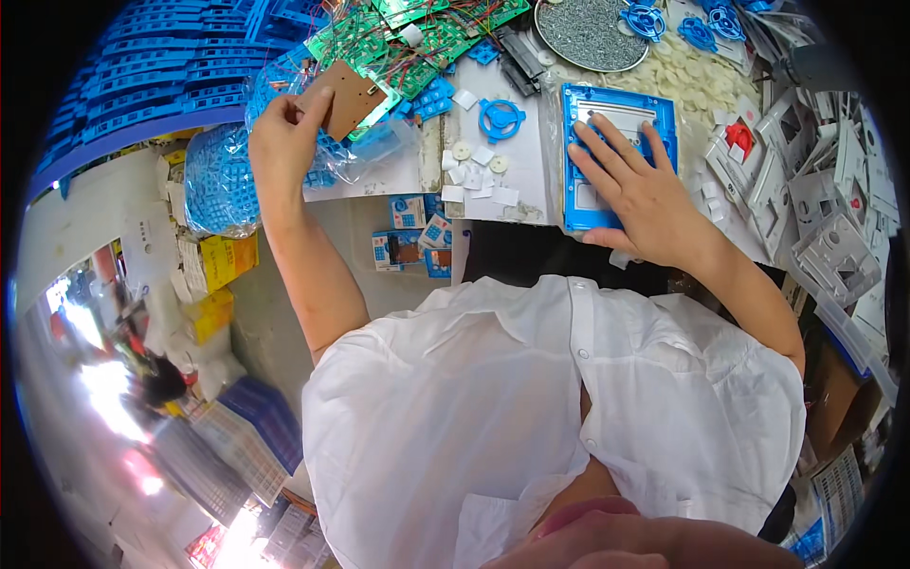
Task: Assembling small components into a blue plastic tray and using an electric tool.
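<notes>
At left, our left hand (pixel 286 137) pinches a brown board (pixel 354 100); our right hand (pixel 645 190) splays over a blue frame (pixel 572 194).

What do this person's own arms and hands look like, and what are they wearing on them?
The left hand and right hand are ungloved, with no watch or bracelet showing. Both forearms are bare; the short sleeves belong to a thin white shirt with a collar and front buttons.
</notes>
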Demonstrator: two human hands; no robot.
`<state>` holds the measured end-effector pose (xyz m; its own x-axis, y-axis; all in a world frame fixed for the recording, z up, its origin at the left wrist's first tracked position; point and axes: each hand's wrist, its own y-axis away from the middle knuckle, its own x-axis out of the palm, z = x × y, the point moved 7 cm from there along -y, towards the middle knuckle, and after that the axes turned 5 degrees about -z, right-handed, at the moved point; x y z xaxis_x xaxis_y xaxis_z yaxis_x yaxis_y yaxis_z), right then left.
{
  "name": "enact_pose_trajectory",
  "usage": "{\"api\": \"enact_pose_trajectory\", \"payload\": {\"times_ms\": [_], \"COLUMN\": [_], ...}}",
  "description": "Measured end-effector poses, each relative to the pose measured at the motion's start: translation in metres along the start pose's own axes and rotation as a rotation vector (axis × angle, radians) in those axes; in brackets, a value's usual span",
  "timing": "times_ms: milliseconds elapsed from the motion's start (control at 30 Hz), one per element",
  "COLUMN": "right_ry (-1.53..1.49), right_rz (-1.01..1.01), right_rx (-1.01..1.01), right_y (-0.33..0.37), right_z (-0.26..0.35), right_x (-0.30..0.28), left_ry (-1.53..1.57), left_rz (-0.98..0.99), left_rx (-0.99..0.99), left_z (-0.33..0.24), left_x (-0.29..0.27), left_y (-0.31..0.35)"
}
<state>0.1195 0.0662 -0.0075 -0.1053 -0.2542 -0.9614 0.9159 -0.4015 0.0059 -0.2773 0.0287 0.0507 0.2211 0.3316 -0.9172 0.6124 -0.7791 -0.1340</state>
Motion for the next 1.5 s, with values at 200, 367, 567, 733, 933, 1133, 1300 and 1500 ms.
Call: {"api": "enact_pose_trajectory", "payload": {"times_ms": [200,367,567,733,933,1133,1300,1500], "right_ry": [0.044,-0.005,-0.037,-0.535,-1.012,-1.511,-1.418,-0.965], "right_rz": [-0.021,-0.01,-0.141,-0.716,-0.692,-0.401,-0.442,-0.51], "right_rx": [0.041,0.028,-0.013,0.069,0.16,0.416,0.32,0.0], "right_y": [0.007,0.007,0.003,0.015,0.004,0.017,0.017,-0.002], "right_z": [0.003,0.002,0.006,-0.024,-0.048,-0.055,-0.054,-0.041], "right_x": [0.0,0.002,-0.009,-0.083,-0.088,-0.052,-0.052,-0.078], "left_ry": [0.567,0.875,1.274,1.338,1.46,1.65,1.676,1.586], "left_rz": [-0.188,-0.205,-0.097,0.15,0.343,0.382,0.654,0.68], "left_rx": [0.003,-0.041,0.016,-0.047,-0.081,-0.486,-0.409,-0.494], "left_z": [0.008,-0.025,-0.079,-0.128,-0.142,-0.156,-0.148,-0.16], "left_x": [-0.006,-0.033,-0.036,0.009,0.057,0.09,0.109,0.111], "left_y": [0.003,0.023,0.053,0.083,0.107,0.13,0.132,0.139]}}
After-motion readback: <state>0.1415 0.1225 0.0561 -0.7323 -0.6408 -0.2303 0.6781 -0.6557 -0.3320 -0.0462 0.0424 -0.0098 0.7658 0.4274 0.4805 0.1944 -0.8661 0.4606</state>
